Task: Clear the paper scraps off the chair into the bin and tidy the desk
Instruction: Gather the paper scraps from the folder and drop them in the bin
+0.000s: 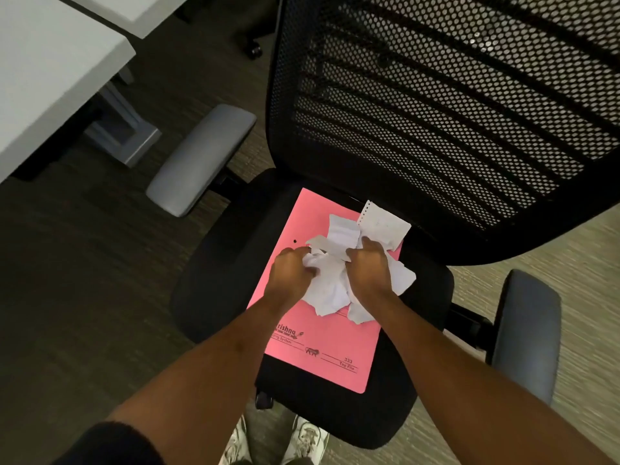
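Observation:
A black office chair (pixel 214 280) with a mesh back stands in front of me. On its seat lies a pink file folder (pixel 322 357). A heap of white torn and crumpled paper scraps (pixel 330 286) rests on the folder's far half. My left hand (pixel 290 275) is closed on the left side of the heap. My right hand (pixel 369 270) grips the right side, fingers curled into the paper. One scrap with punched holes (pixel 384 223) sticks out behind the hands. No bin is in view.
A grey desk top (pixel 50 72) fills the upper left, with its metal leg (pixel 127 129) on the dark carpet. Grey armrests flank the seat, left (pixel 201 159) and right (pixel 526 333). My white shoes (pixel 305 441) stand at the seat's front edge.

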